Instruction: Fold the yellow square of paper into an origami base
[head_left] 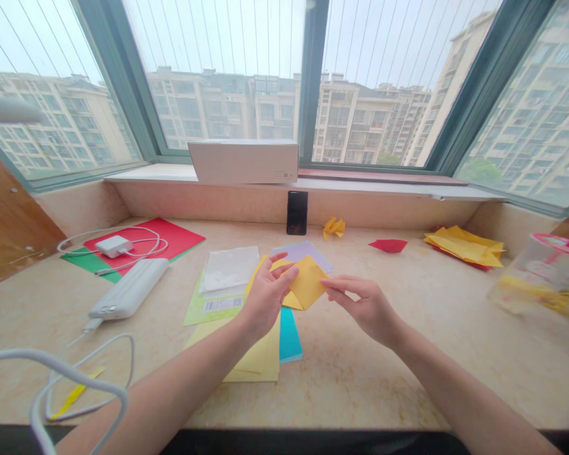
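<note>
A folded sheet of yellow paper (308,283) is held up between my two hands, above the middle of the counter. My left hand (269,287) grips it from the left, thumb on the near face and fingers partly behind it. At its right corner my right hand (360,303) pinches the edge between thumb and fingertips. Below lie pale yellow sheets (253,366), a teal sheet (290,338) and a lilac sheet (313,253). Left of these is a green packet (194,306) with a clear plastic sleeve (230,268) on it.
A black phone (297,213) leans on the back ledge near a folded yellow paper piece (334,227). Rightward are a red paper piece (387,245), stacked yellow papers (464,245) and a plastic cup (540,272). A power bank (129,287), charger (114,246) and white cable (52,363) lie left.
</note>
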Available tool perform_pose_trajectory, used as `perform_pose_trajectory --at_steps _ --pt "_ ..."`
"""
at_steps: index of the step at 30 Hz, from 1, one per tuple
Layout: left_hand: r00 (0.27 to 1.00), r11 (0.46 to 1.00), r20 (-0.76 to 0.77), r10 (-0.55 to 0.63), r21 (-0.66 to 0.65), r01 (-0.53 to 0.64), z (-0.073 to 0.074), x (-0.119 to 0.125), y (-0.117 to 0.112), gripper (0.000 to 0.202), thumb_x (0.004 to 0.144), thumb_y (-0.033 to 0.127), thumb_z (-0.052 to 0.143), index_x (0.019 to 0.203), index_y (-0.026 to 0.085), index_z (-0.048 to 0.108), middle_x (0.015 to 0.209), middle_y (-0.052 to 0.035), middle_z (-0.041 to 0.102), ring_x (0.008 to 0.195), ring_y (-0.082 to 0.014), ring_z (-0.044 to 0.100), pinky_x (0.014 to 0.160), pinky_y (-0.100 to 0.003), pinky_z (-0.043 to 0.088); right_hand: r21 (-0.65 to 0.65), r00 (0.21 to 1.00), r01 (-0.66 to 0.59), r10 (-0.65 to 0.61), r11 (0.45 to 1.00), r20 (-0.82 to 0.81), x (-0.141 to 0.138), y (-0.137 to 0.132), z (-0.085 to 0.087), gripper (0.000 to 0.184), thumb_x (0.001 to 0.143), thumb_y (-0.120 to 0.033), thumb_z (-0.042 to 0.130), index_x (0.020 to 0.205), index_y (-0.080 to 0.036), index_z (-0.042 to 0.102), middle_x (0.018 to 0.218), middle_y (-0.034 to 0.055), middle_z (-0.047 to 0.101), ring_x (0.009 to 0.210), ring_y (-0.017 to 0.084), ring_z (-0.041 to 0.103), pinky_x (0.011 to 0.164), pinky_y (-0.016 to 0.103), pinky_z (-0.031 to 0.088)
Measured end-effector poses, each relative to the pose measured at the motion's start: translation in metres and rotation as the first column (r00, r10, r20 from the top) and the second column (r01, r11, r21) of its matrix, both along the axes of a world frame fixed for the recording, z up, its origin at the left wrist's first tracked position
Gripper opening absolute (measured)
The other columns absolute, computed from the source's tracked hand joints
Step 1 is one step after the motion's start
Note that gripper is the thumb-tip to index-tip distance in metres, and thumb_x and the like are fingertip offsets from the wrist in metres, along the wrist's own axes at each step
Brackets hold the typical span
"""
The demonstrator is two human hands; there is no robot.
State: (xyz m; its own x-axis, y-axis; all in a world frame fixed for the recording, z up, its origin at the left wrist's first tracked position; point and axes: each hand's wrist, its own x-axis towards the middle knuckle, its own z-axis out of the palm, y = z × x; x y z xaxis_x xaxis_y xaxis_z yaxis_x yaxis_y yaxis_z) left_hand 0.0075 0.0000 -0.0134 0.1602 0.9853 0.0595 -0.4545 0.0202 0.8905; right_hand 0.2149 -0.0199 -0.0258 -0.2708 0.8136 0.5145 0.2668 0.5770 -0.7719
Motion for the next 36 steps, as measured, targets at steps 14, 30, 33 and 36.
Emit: perform_pose_trajectory --at_steps 14,30,33,36 --pt "0.972 0.984 -0.191 -0.139 0.079 0.157 -0.003 0.001 -0.005 0.084 0.076 0.029 0.079 0.141 0.026 0.026 0.095 -0.0036 0.071 0.075 -0.0188 0.071 0.065 -0.032 0.059 0.217 0.953 -0.100 0.031 0.971 0.300 0.007 0.002 0.000 0.019 0.095 -0.028 0.061 0.107 -0.024 0.075 0.087 0.0063 0.073 0.076 0.019 0.066 0.070 0.032 0.054" --pt "0.839 0.908 -0.490 -0.237 0.196 0.371 -0.006 0.003 -0.013 0.027 0.090 0.040 0.063 0.097 0.014 0.071 0.065 -0.0009 0.062 0.059 -0.0135 0.060 0.059 -0.026 0.047 0.267 0.973 -0.024 -0.039 0.963 0.227 0.010 -0.001 0.006 0.015 0.096 -0.030 0.060 0.090 -0.024 0.073 0.090 0.0063 0.065 0.085 0.020 0.063 0.076 0.033 0.054" --pt "0.839 0.910 -0.492 -0.233 0.193 0.366 -0.005 0.002 -0.014 0.029 0.090 0.040 0.063 0.100 0.014 0.071 0.064 -0.0011 0.062 0.059 -0.0138 0.060 0.059 -0.026 0.047 0.272 0.978 -0.027 -0.032 0.962 0.207 0.009 -0.001 0.004 0.014 0.095 -0.031 0.059 0.091 -0.025 0.072 0.099 0.0076 0.064 0.092 0.021 0.064 0.081 0.035 0.054" --pt "0.833 0.908 -0.493 -0.253 0.175 0.380 -0.003 0.001 -0.015 0.030 0.085 0.037 0.070 0.106 0.015 0.071 0.066 -0.0015 0.065 0.061 -0.0139 0.060 0.060 -0.026 0.047 0.218 0.984 -0.050 0.011 0.975 0.177 0.008 -0.002 0.005 0.015 0.097 -0.030 0.057 0.092 -0.024 0.070 0.100 0.0073 0.067 0.093 0.021 0.066 0.083 0.035 0.054"
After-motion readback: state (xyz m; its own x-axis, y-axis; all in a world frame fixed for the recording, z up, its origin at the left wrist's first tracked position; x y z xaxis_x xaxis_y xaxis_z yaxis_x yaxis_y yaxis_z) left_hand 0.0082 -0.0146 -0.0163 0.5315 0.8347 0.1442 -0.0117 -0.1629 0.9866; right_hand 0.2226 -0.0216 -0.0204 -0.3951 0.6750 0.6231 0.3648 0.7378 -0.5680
